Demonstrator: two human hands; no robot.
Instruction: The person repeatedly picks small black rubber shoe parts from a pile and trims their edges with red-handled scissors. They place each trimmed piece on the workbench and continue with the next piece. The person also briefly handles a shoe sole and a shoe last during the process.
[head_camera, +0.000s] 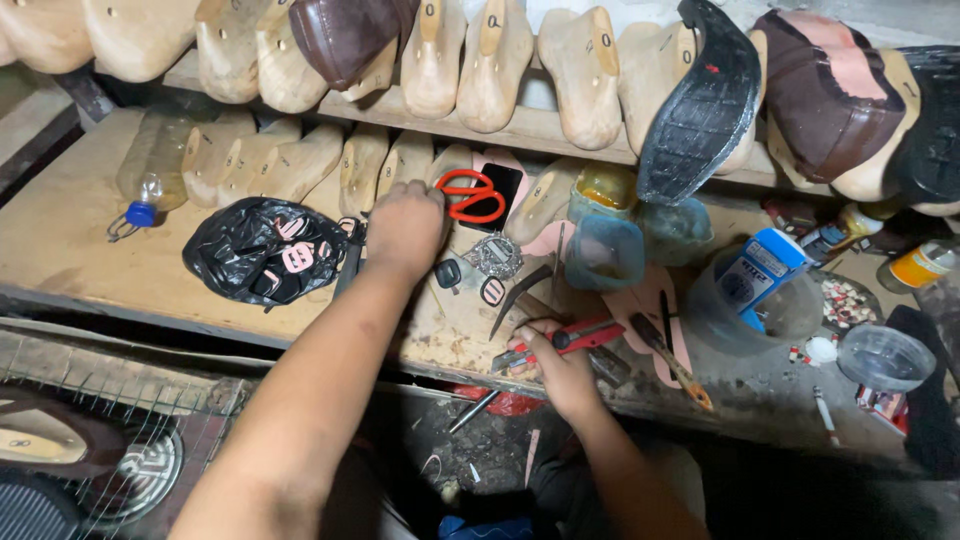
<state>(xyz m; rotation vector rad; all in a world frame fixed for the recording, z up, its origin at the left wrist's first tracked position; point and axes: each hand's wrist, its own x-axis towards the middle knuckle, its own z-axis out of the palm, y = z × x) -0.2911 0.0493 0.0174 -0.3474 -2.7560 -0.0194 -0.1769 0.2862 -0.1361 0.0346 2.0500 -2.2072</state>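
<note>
Workbench, head view: our left hand (405, 225) reaches toward twelve o'clock, fingers curled beside the red-handled scissors (472, 196), which lie ungrasped. Our right hand (555, 365), at five o'clock, grips a red utility knife (570, 338); cutting looks unstarted.

A worn wooden bench (70, 215) carries the clutter. At its left lie a clear plastic bottle (152, 160) with a blue cap and a crumpled black plastic bag (262, 248). Along the back stand wooden shoe lasts (300, 162) in a row, with red-handled scissors (472, 195) just beside them. Toward the middle lie a red utility knife (572, 338) and a brush (672, 362). A clear tub (752, 300) and a small clear bowl (885, 357) sit at the right. Above, a wooden shelf (520, 125) bears more lasts.
</note>
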